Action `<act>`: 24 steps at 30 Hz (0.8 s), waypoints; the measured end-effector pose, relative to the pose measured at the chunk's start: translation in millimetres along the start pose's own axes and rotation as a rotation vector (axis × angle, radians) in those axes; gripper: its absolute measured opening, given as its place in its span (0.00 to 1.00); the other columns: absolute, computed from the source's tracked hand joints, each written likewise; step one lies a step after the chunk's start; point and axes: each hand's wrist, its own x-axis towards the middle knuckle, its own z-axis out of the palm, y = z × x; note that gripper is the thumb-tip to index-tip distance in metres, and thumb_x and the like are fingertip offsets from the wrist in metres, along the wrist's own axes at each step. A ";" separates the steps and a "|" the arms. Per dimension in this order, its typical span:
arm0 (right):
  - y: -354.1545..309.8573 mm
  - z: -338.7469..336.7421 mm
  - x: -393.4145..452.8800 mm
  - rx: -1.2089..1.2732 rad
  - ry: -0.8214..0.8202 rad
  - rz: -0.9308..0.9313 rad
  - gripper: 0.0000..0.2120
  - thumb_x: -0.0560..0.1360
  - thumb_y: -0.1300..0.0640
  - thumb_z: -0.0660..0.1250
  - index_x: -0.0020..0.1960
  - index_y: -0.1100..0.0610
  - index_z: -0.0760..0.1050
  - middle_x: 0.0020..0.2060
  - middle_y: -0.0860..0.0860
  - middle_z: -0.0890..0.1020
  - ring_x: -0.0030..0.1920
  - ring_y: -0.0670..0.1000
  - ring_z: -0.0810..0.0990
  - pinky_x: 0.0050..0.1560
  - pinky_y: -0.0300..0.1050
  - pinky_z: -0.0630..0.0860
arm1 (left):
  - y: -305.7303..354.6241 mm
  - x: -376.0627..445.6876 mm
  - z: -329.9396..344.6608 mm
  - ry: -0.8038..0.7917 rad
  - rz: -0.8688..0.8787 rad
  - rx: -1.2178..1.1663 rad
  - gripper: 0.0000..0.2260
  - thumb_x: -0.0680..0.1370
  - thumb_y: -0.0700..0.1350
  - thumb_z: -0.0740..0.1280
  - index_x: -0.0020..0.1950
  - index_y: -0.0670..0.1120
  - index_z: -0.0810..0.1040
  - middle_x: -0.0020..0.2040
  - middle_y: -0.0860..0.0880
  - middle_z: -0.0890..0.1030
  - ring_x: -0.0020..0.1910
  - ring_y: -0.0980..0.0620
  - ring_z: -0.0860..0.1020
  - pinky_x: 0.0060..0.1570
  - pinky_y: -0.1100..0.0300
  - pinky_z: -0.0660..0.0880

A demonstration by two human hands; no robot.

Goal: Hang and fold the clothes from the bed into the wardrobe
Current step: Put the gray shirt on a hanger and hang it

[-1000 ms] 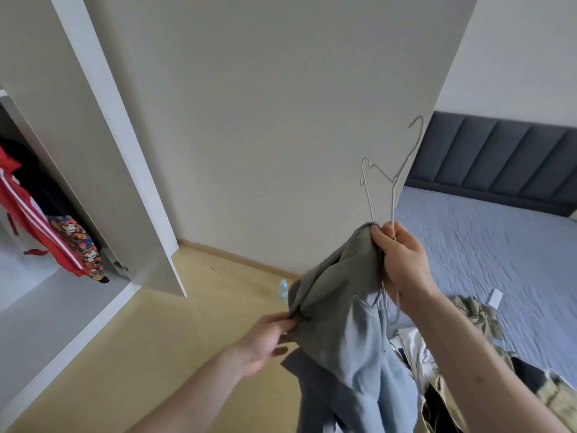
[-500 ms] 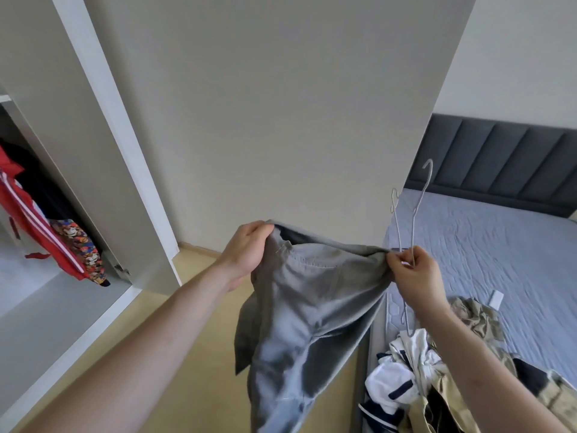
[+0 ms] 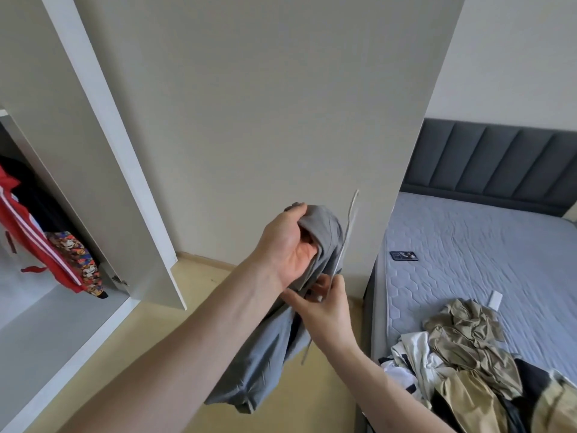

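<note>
A grey garment [image 3: 268,351] hangs in mid-air between the wardrobe and the bed. My left hand [image 3: 288,245] grips its bunched top, palm turned toward me. Just below, my right hand [image 3: 324,304] pinches a thin white wire hanger [image 3: 346,232] against the cloth; the hanger runs up past the garment, seen nearly edge-on. A pile of clothes [image 3: 462,364], beige, white and black, lies on the bed [image 3: 468,245] at the lower right. The open wardrobe [image 3: 46,323] stands at the left with a red jacket [image 3: 28,232] hanging inside.
The wardrobe door [image 3: 103,170] stands open, jutting toward me at the left. A wide wall panel [image 3: 265,104] fills the middle. A dark phone [image 3: 403,255] and a small white object [image 3: 495,299] lie on the mattress. The floor [image 3: 150,357] below is yellowish wood.
The garment, spread wide between both hands half a second ago, is now bunched. My left hand came right and my right hand dropped beneath it, turning the hanger edge-on.
</note>
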 end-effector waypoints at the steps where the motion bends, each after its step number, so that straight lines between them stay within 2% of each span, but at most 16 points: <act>1: -1.4 3.3 6.0 0.015 0.044 0.010 0.32 0.59 0.37 0.84 0.51 0.48 0.70 0.45 0.42 0.82 0.43 0.38 0.82 0.40 0.35 0.79 | 0.5 -2.0 2.8 -0.023 -0.002 -0.024 0.17 0.86 0.42 0.60 0.71 0.33 0.72 0.69 0.35 0.77 0.68 0.42 0.78 0.71 0.48 0.73; 3: -3.0 5.7 17.1 0.056 0.097 0.027 0.26 0.64 0.42 0.81 0.46 0.53 0.68 0.37 0.45 0.78 0.35 0.44 0.76 0.35 0.39 0.75 | 5.0 -4.1 4.0 -0.074 0.012 -0.039 0.16 0.86 0.42 0.60 0.71 0.34 0.72 0.68 0.35 0.77 0.67 0.42 0.78 0.70 0.48 0.73; 5: -3.8 2.2 26.1 0.117 0.092 0.009 0.18 0.70 0.49 0.76 0.42 0.56 0.67 0.34 0.48 0.74 0.35 0.48 0.72 0.38 0.47 0.73 | 16.0 -2.7 -0.8 -0.122 0.054 -0.006 0.15 0.86 0.42 0.61 0.70 0.36 0.73 0.67 0.37 0.79 0.66 0.43 0.79 0.69 0.48 0.74; 6: -4.6 -2.1 30.3 0.159 0.077 -0.005 0.16 0.71 0.52 0.74 0.40 0.55 0.67 0.33 0.48 0.73 0.36 0.48 0.71 0.40 0.47 0.72 | 23.4 -0.4 -6.0 -0.137 0.089 0.037 0.14 0.86 0.41 0.61 0.70 0.37 0.74 0.65 0.38 0.80 0.64 0.44 0.79 0.68 0.49 0.74; 7: -6.6 -7.9 33.7 0.218 0.061 -0.014 0.15 0.73 0.54 0.72 0.38 0.53 0.67 0.33 0.49 0.72 0.36 0.48 0.70 0.40 0.47 0.70 | 31.3 2.8 -13.6 -0.148 0.136 0.102 0.13 0.85 0.40 0.61 0.68 0.40 0.75 0.61 0.40 0.82 0.61 0.45 0.80 0.67 0.50 0.75; 9: -14.8 -21.5 39.8 0.343 0.042 -0.017 0.18 0.74 0.55 0.72 0.33 0.48 0.63 0.31 0.47 0.66 0.34 0.47 0.65 0.37 0.44 0.65 | 45.3 10.3 -33.3 -0.139 0.239 0.311 0.09 0.84 0.39 0.61 0.63 0.43 0.75 0.49 0.45 0.81 0.49 0.48 0.79 0.56 0.56 0.75; 10: -21.2 -28.6 42.9 0.381 0.027 -0.025 0.19 0.73 0.54 0.72 0.32 0.47 0.62 0.30 0.45 0.64 0.33 0.46 0.63 0.34 0.42 0.63 | 50.0 12.8 -43.8 -0.124 0.282 0.446 0.09 0.83 0.37 0.61 0.61 0.44 0.76 0.47 0.46 0.80 0.46 0.50 0.77 0.51 0.57 0.74; 12: -35.0 -41.9 49.7 0.400 -0.022 -0.047 0.20 0.71 0.53 0.72 0.31 0.47 0.61 0.29 0.43 0.63 0.31 0.44 0.62 0.30 0.37 0.63 | 52.1 16.7 -64.5 -0.121 0.315 0.714 0.14 0.80 0.34 0.60 0.61 0.43 0.78 0.51 0.44 0.81 0.47 0.46 0.77 0.51 0.55 0.75; 14: -49.3 -53.9 56.0 0.383 -0.078 -0.049 0.21 0.70 0.52 0.73 0.31 0.48 0.61 0.28 0.43 0.63 0.30 0.43 0.63 0.29 0.36 0.63 | 47.6 18.4 -80.8 -0.148 0.291 0.934 0.19 0.77 0.32 0.61 0.64 0.45 0.79 0.59 0.45 0.83 0.56 0.42 0.80 0.61 0.49 0.76; 15: -55.3 -59.3 59.2 0.381 -0.098 -0.037 0.21 0.70 0.52 0.74 0.31 0.49 0.61 0.29 0.44 0.64 0.32 0.44 0.64 0.32 0.37 0.64 | 43.5 17.8 -87.5 -0.180 0.277 1.015 0.21 0.75 0.32 0.64 0.65 0.46 0.79 0.61 0.47 0.83 0.60 0.46 0.80 0.64 0.48 0.75; 16: -59.8 -63.8 62.4 0.389 -0.108 -0.014 0.22 0.70 0.53 0.74 0.31 0.51 0.61 0.30 0.45 0.65 0.34 0.45 0.65 0.36 0.40 0.64 | 38.1 16.5 -93.8 -0.228 0.268 1.089 0.22 0.74 0.33 0.68 0.66 0.47 0.78 0.62 0.50 0.83 0.63 0.51 0.80 0.65 0.50 0.75; 18: -67.9 -70.3 66.7 0.411 -0.115 0.038 0.21 0.71 0.55 0.75 0.31 0.56 0.63 0.32 0.46 0.67 0.37 0.47 0.68 0.41 0.45 0.66 | 22.5 13.1 -103.9 -0.334 0.254 1.281 0.28 0.69 0.42 0.76 0.68 0.51 0.76 0.64 0.55 0.81 0.63 0.61 0.77 0.64 0.61 0.71; 21: -73.9 -71.1 71.6 0.383 -0.161 0.062 0.19 0.73 0.55 0.75 0.31 0.49 0.66 0.30 0.47 0.69 0.32 0.47 0.70 0.37 0.43 0.69 | -14.1 10.5 -111.5 -0.399 0.325 1.580 0.42 0.64 0.55 0.80 0.75 0.57 0.67 0.70 0.61 0.71 0.67 0.67 0.70 0.66 0.69 0.65; 23: -76.6 -68.7 71.6 0.346 -0.191 0.073 0.18 0.75 0.57 0.74 0.34 0.50 0.67 0.29 0.46 0.70 0.31 0.46 0.72 0.35 0.41 0.73 | -38.7 8.9 -107.5 -0.356 0.454 1.675 0.43 0.64 0.61 0.80 0.75 0.62 0.64 0.70 0.65 0.68 0.64 0.69 0.68 0.61 0.73 0.65; 24: -76.8 -67.8 71.0 0.333 -0.213 0.082 0.17 0.76 0.57 0.74 0.36 0.51 0.68 0.30 0.47 0.71 0.30 0.46 0.73 0.34 0.40 0.74 | -48.5 9.7 -104.6 -0.349 0.509 1.683 0.39 0.65 0.62 0.78 0.73 0.62 0.66 0.68 0.64 0.70 0.64 0.67 0.69 0.60 0.71 0.67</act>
